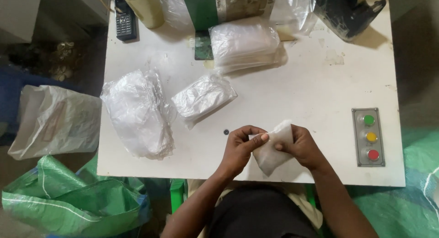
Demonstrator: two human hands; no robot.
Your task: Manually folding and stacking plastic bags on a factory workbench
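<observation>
Both hands, left hand and right hand, pinch a small white plastic pouch at lower centre, above the white table; a three-button control panel sits at right.

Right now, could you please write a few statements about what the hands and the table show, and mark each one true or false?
1. Both hands hold one small clear plastic bag at the near edge of the white table. True.
2. The left hand rests on the button panel. False: the button panel lies untouched to the right of the right hand.
3. The panel has green, yellow and red buttons. True.
4. The black phone lies beside the panel. False: the black phone lies at the far left corner.
5. A stack of clear bags sits on the far side of the table. True.
</observation>
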